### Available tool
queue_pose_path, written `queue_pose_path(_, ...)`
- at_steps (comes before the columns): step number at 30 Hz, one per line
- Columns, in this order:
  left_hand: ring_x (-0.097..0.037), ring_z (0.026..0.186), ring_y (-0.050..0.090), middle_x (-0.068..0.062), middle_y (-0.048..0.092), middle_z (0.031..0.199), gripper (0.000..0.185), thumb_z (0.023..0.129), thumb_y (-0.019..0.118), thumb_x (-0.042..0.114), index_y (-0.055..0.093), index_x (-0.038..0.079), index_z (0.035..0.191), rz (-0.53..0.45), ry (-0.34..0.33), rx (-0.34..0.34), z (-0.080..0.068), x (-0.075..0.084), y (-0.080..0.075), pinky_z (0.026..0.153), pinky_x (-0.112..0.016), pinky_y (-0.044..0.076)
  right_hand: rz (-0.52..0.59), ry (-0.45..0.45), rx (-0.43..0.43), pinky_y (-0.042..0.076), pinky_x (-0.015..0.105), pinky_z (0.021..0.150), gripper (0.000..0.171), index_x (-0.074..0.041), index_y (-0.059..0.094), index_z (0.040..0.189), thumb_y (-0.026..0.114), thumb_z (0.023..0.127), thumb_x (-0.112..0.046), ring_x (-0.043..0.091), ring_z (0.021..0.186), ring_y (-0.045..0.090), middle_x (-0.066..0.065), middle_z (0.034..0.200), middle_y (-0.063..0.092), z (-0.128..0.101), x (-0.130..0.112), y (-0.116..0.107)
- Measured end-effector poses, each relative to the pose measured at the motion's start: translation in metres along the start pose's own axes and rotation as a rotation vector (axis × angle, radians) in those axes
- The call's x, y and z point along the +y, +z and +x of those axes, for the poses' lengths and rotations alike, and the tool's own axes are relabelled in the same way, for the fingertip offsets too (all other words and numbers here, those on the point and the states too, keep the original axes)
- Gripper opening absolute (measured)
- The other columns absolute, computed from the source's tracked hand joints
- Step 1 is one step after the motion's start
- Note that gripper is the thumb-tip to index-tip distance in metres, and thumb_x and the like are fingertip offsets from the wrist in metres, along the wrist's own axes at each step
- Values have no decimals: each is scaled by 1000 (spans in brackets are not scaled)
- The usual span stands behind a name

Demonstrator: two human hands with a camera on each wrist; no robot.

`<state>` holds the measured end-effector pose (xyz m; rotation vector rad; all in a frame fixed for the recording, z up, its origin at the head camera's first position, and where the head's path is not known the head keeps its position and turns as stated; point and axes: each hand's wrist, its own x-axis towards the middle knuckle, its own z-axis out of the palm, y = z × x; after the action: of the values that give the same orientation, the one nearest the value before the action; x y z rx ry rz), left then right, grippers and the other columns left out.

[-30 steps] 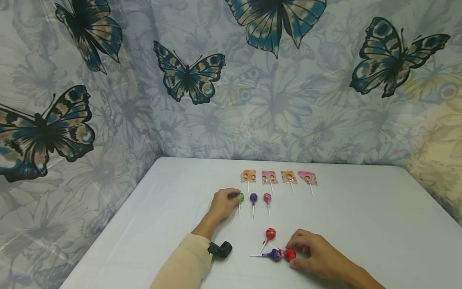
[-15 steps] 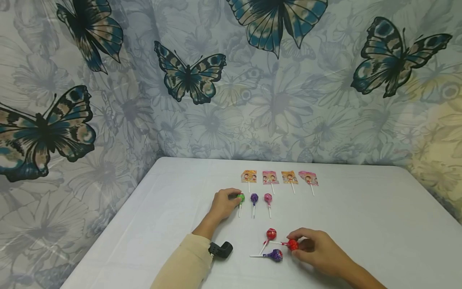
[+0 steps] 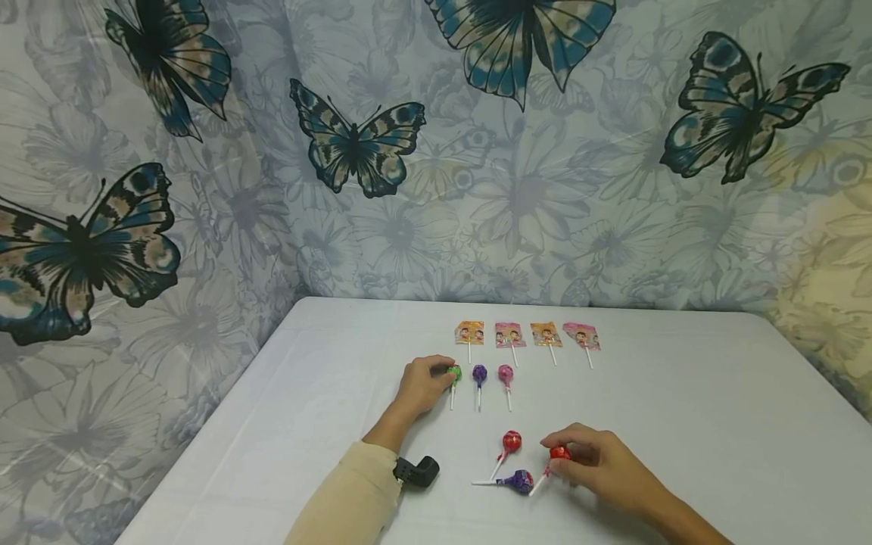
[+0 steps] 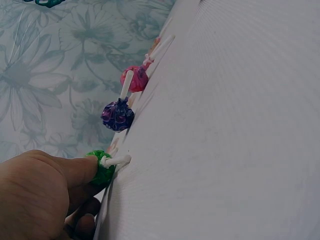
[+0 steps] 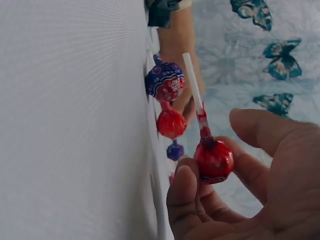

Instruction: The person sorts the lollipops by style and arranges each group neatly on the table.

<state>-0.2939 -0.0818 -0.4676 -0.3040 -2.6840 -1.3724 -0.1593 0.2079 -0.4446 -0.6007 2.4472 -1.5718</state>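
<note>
My left hand pinches the green lollipop by its wrapped head, at the left end of a row. To its right lie a purple lollipop and a pink lollipop. Nearer the front, my right hand holds a red lollipop by its head between fingers and thumb. Its white stick points down and left in the head view. Beside it on the table are another red lollipop and a purple-and-red lollipop, its stick pointing left.
Behind the row, several flat lollipops in orange and pink wrappers line the back of the white table. A butterfly-patterned cloth hangs behind and to the left. A black wrist device is on the left sleeve.
My right hand has drawn the red lollipop away from the purple-and-red one, rightward and slightly back, and its stick has swung from pointing left to pointing down-left. The left hand stays put.
</note>
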Motion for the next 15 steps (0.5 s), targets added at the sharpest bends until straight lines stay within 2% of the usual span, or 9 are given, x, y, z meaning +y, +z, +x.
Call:
queue_pose_path(5, -28, 120, 53, -4, 67, 114, 22, 87, 73, 12, 73, 11, 109, 13, 15, 5, -1, 0, -1, 103, -44, 39, -55, 1, 56, 54, 24, 71, 27, -5, 69, 112, 72, 88, -16, 14, 83, 61, 8, 105, 66, 1, 0, 1)
queue_pose_path(8, -28, 120, 54, -4, 68, 113, 22, 87, 73, 12, 73, 11, 109, 20, 25, 12, -1, 0, -1, 102, -44, 39, -34, 3, 92, 55, 25, 70, 30, -1, 66, 111, 74, 85, -13, 15, 81, 62, 9, 101, 66, 1, 0, 2)
queue_pose_path(12, -28, 120, 54, -5, 68, 114, 22, 87, 73, 12, 73, 11, 109, 22, 23, 14, -1, 0, -1, 102, -43, 39, 5, -22, 120, 56, 29, 62, 28, 3, 63, 108, 74, 85, -8, 16, 74, 62, 9, 93, 64, 1, 0, 2)
queue_pose_path(15, -27, 120, 54, -4, 67, 114, 23, 87, 72, 12, 73, 11, 109, 22, 25, 9, -1, -1, 0, 102, -43, 40, 10, -31, 139, 57, 29, 63, 27, 3, 64, 108, 74, 84, -6, 15, 76, 63, 11, 96, 66, 0, 0, 2)
